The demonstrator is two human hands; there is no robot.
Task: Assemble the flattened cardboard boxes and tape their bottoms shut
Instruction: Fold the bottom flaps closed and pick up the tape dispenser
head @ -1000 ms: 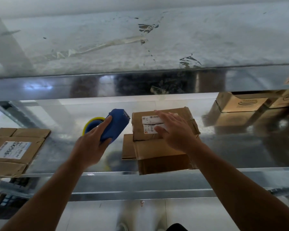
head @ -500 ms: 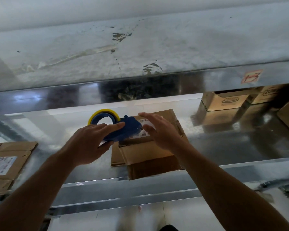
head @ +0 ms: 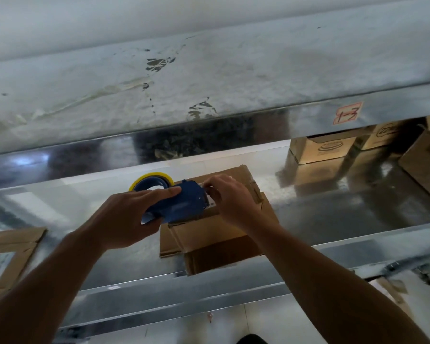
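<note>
Your left hand (head: 124, 217) has its grip clamped round the blue tape dispenser (head: 184, 203), held above the cardboard box (head: 216, 234) on the metal shelf (head: 358, 209). Your right hand (head: 231, 202) pinches the dispenser's front edge, perhaps at the tape end.

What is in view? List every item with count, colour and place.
upper shelf: 1, grey, top.
lower shelf: 1, silver, below it.
tag: 1, red-marked, upper shelf's front edge.
middle box: 1, brown, lower shelf centre.
flattened box: 1, brown, left edge.
rear boxes: several, brown, right rear.
tape dispenser: 1, blue, yellow roll, over middle box.
left hand: grips the dispenser.
right hand: fingers at dispenser's front; grasp unclear.
</note>
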